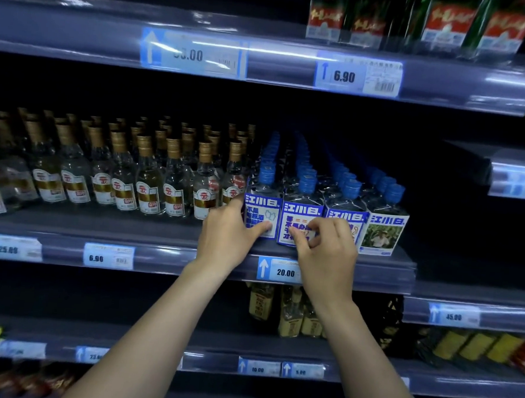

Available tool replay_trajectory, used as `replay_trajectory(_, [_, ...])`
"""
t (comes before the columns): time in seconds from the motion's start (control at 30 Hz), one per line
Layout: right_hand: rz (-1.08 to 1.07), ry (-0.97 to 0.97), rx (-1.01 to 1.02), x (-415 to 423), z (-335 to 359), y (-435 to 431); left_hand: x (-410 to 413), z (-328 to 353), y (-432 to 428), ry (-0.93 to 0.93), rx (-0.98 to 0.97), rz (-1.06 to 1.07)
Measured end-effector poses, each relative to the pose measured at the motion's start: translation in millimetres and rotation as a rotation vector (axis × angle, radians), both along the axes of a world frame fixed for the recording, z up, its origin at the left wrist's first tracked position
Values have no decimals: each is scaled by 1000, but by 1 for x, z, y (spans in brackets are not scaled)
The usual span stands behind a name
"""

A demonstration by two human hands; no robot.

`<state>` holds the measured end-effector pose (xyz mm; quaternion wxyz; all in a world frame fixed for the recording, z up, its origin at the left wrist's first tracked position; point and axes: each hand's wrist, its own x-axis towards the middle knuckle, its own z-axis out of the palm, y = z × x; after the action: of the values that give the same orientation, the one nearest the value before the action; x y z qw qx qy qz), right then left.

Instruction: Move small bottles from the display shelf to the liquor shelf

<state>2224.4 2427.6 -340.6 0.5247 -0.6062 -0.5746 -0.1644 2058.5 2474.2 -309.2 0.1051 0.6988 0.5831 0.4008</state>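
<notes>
Several rows of small square bottles with blue caps and blue-and-white labels stand on the middle shelf [165, 257], right of centre. My left hand [225, 239] grips the leftmost front bottle [262, 205], index finger along its left side and thumb on its label. My right hand [328, 258] has its curled fingers and thumb pinched on the label of the second front bottle [300, 207]. A third front bottle [345, 204] and a fourth with a photo label [382, 227] stand to the right, untouched.
Gold-capped clear bottles [148, 185] fill the same shelf to the left, touching the blue row. A 20.00 price tag [278, 270] is on the shelf edge under my hands. Green bottles [419, 20] stand on the shelf above, yellow-labelled bottles [291, 314] below.
</notes>
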Motion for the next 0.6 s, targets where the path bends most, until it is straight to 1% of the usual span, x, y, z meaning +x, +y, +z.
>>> replay_trajectory(0.17, [154, 5, 55, -3, 6, -16, -7, 1, -22, -34, 83, -2])
replay_trajectory(0.27, [229, 17, 51, -15, 12, -25, -16, -4, -46, -58, 136, -53])
replay_trajectory(0.4, [363, 65, -80, -46, 9, -42, -37, -19, -84, -24, 127, 23])
replay_trajectory(0.5, [506, 50, -145, -80, -5, -58, -63, -38, -116, -29, 99, 101])
replay_trajectory(0.6, [646, 18, -309, -120, -36, -73, -106, -71, -151, 3, 6, 135])
